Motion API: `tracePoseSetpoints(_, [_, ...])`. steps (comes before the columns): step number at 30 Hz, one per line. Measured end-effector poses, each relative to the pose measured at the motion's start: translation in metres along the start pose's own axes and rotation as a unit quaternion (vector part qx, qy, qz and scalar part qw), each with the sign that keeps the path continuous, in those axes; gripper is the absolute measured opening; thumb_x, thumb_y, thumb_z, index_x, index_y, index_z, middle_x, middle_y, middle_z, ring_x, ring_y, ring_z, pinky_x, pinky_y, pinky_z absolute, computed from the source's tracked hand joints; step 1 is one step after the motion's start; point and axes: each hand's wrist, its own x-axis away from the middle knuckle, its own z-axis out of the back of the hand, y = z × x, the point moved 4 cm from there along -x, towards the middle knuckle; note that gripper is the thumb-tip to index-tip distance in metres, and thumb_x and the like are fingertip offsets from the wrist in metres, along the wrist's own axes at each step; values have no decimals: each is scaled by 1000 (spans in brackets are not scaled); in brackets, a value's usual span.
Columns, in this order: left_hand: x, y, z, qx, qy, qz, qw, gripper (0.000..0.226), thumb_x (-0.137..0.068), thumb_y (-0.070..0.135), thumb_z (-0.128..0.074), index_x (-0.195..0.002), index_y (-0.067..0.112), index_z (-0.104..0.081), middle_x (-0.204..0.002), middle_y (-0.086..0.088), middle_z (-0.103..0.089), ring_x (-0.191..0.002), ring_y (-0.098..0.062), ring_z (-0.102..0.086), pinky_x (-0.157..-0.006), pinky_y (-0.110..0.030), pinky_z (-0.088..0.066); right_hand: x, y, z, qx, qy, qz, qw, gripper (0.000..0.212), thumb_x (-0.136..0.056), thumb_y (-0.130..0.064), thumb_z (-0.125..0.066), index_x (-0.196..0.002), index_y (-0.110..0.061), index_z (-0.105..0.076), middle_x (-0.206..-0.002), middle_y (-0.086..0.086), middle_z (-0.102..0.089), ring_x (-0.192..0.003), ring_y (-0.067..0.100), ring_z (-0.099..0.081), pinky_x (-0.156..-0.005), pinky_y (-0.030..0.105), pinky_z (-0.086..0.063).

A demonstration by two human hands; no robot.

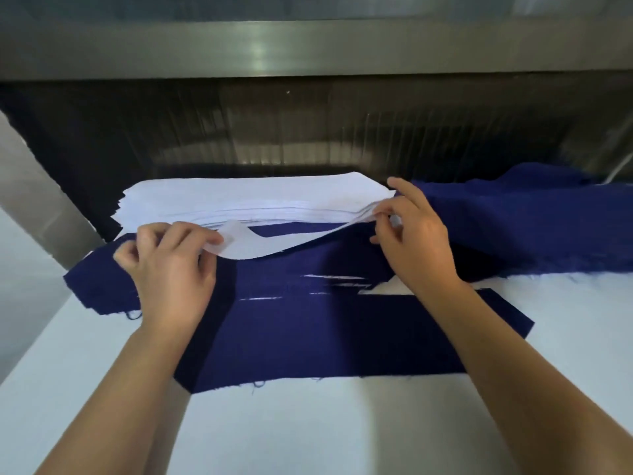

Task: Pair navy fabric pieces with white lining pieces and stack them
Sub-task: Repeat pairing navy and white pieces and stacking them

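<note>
Lining piece (260, 247) hangs pinched between left hand (171, 269) and right hand (416, 243) over navy fabric (325, 332).

On the pale bench (308, 426), navy pieces (325, 334) lie flat and overlapping, their edges frayed. Beyond them sits a stack of white lining (253, 197), with a rumpled navy heap (513, 224) to its right. The left hand (171, 265) pinches the left end of a single lining piece (267, 248) and the right hand (414, 241) pinches its right end at the stack's near right corner. The piece sags between the hands, above the navy pieces. A dull metal bar (308, 46) runs across the far side.
</note>
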Motion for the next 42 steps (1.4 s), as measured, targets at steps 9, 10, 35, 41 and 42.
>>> tracePoseSetpoints(9, [51,21,22,31,-115,-135,984,39,-65,0,-54,-100,5,-71,-84,-7,-66,-75,-35,-60,-72,-44,-43,69,21,25,-46,-39,-2,998,16,-90,-6,-54,-102,-9,-64,-128,-1,-56,-89,16,-66,-75,30,-55])
tracePoseSetpoints(10, [55,22,25,33,-120,-141,982,39,-65,-1,-54,-100,5,-71,-85,-7,-66,-74,-35,-60,-72,-43,-43,74,20,29,-33,-33,14,999,13,-89,-4,-56,-98,-6,-65,-126,1,-57,-85,17,-65,-73,30,-55])
tracePoseSetpoints(35, [66,-4,26,175,-218,-27,960,45,-72,-21,-64,-98,14,-71,-82,9,-60,-82,-9,-51,-75,-3,-35,100,62,53,-83,-17,-123,989,21,-89,-22,-58,-69,-18,-63,-69,-6,-63,-65,0,-55,-58,5,-37])
tracePoseSetpoints(41, [62,-17,31,133,-169,22,976,43,-68,-22,-64,-97,8,-73,-92,-6,-64,-91,-22,-44,-82,-23,-37,97,72,62,-67,16,-137,988,34,-77,5,-59,-72,-29,-60,-75,-11,-64,-67,-5,-56,-63,-1,-39])
tracePoseSetpoints(42, [62,-21,30,130,-167,37,977,42,-69,-22,-63,-97,8,-74,-93,-6,-63,-91,-21,-45,-80,-22,-37,97,73,63,-66,18,-142,988,36,-77,5,-59,-71,-31,-60,-75,-13,-63,-67,-5,-56,-63,-2,-38])
